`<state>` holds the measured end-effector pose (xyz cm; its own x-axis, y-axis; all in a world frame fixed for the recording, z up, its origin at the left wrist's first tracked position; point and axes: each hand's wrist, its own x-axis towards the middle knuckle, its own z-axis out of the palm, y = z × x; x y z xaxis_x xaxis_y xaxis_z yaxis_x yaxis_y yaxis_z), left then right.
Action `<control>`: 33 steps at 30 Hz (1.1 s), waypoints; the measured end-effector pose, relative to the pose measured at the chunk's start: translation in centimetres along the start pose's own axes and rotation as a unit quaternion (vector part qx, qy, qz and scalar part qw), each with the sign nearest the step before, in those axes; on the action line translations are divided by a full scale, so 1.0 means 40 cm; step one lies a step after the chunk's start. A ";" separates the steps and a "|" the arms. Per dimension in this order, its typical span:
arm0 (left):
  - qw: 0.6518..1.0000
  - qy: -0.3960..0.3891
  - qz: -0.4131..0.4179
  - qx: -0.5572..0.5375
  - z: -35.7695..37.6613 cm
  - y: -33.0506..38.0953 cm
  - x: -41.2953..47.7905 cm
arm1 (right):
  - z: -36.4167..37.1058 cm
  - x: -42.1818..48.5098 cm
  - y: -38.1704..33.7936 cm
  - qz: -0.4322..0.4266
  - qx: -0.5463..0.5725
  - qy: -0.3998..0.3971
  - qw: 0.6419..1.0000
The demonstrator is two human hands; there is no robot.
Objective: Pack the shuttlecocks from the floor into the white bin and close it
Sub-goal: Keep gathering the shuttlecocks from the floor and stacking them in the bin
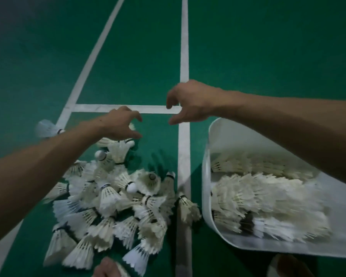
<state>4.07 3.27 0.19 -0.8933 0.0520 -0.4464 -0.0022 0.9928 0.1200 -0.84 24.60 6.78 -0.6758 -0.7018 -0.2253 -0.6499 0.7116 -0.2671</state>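
Shuttlecock heap (108, 198) beside white bin (205, 186); dark cork bands (129, 184) illegibly blurred.

Bare forearms end in the bare left grip (122, 124) and right grip (190, 102), with a small dark speck (101, 121) on the left wrist.

Both hands (122, 124) (190, 102) hover empty above piled shuttlecocks (116, 198) beside white bin (206, 176).

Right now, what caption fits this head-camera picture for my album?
Empty left hand and right hand reach out near white feather shuttlecocks piled on green floor beside the white plastic bin.
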 end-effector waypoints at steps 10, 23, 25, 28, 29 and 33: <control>0.990 -0.030 -0.054 -0.123 0.095 -0.201 0.062 | 0.160 0.218 -0.078 -0.013 0.037 -0.087 0.995; 0.959 -0.025 0.023 -0.282 0.179 -0.218 0.025 | 0.324 0.389 -0.110 -0.052 0.046 -0.157 0.985; 0.964 -0.070 0.037 -0.256 0.182 -0.221 0.013 | 0.329 0.381 -0.093 -0.050 0.033 -0.160 0.985; 0.982 -0.100 0.060 -0.150 0.200 -0.223 0.020 | 0.318 0.365 -0.074 -0.059 0.017 -0.182 0.981; 0.982 -0.095 0.059 -0.149 0.200 -0.220 0.023 | 0.313 0.359 -0.068 -0.066 0.002 -0.193 0.979; 0.982 -0.086 0.048 -0.159 0.210 -0.196 0.025 | 0.286 0.333 -0.043 -0.044 -0.025 -0.187 0.981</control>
<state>6.98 -3.53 -8.64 -0.8073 0.1888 -0.5591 -0.0856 0.9000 0.4274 -4.75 13.65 -6.47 -0.4484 -0.7170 -0.5337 -0.7223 0.6424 -0.2562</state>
